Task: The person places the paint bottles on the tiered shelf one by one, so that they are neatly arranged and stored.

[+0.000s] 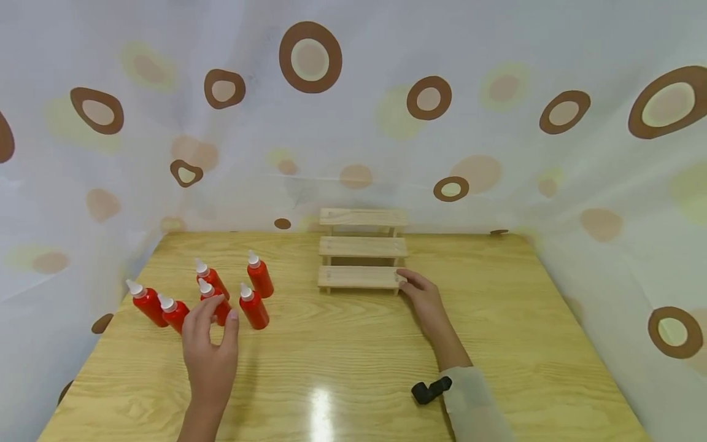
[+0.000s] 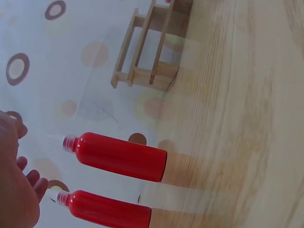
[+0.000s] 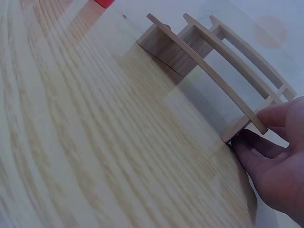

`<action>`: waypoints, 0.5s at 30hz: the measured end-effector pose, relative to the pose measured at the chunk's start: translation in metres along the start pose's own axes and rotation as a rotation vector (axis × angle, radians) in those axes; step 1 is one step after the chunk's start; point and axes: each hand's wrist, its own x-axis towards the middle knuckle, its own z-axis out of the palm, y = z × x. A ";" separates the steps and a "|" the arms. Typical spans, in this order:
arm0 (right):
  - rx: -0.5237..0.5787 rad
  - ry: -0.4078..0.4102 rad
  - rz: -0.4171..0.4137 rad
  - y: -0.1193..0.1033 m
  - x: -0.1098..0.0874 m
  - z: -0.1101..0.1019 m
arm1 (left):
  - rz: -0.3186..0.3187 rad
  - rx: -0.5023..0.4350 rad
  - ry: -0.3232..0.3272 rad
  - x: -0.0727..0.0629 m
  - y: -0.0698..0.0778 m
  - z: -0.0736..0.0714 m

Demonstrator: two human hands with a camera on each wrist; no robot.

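Observation:
My left hand [image 1: 210,344] hovers at the near side of a group of several red squeeze bottles [image 1: 257,312] with white pointed nozzles, all upright. Its thumb and fingers are loosely bent with a gap between them, overlapping one bottle [image 1: 223,313] in the head view. The left wrist view has this hand beside the tops of two bottles [image 2: 121,156], with nothing in its grasp. My right hand [image 1: 425,301] pinches the right end of the lowest step on a three-step wooden stand [image 1: 361,247]. In the right wrist view, the fingers [image 3: 275,115] meet the end of that step.
Wood-grain table [image 1: 331,356] under everything, with a patterned curtain [image 1: 353,141] closing off its back and sides. The stand is at the back, close to the curtain; the bottles are at the left. A black device [image 1: 431,390] sits at my right sleeve.

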 end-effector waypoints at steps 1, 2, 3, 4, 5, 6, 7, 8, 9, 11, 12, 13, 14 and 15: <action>0.002 -0.002 -0.001 0.000 0.000 0.000 | -0.032 0.000 -0.013 -0.001 -0.001 0.000; 0.004 -0.006 -0.001 0.001 0.000 0.001 | -0.055 -0.004 -0.023 -0.002 -0.002 0.000; 0.000 -0.011 -0.002 0.001 -0.001 0.000 | -0.077 -0.008 -0.036 -0.002 -0.003 0.001; 0.000 -0.010 -0.001 0.001 -0.001 0.000 | -0.099 -0.014 -0.050 -0.002 -0.004 0.001; -0.002 -0.013 -0.002 0.001 -0.001 0.000 | -0.121 -0.020 -0.066 -0.002 -0.004 0.002; -0.004 -0.014 -0.002 0.001 -0.002 -0.001 | -0.150 -0.030 -0.087 -0.002 -0.005 0.003; -0.005 -0.017 -0.003 0.001 -0.001 -0.001 | -0.180 -0.040 -0.109 -0.002 -0.006 0.003; -0.004 -0.018 -0.002 0.001 -0.001 -0.001 | -0.213 -0.050 -0.135 -0.001 -0.007 0.004; -0.002 -0.018 -0.002 0.002 -0.001 -0.001 | -0.250 -0.058 -0.164 -0.001 -0.008 0.005; -0.004 -0.022 -0.001 0.003 -0.001 -0.002 | -0.317 -0.078 -0.224 -0.001 -0.010 0.006; -0.008 -0.024 0.000 0.003 0.000 -0.003 | -0.343 -0.088 -0.252 0.000 -0.011 0.008; -0.009 -0.022 0.002 0.004 0.000 -0.003 | -0.357 -0.101 -0.275 0.000 -0.012 0.009; -0.012 -0.023 0.002 0.004 0.000 -0.003 | -0.368 -0.110 -0.295 0.001 -0.014 0.011; -0.015 -0.021 0.003 0.004 0.000 -0.003 | -0.373 -0.121 -0.309 0.002 -0.016 0.013</action>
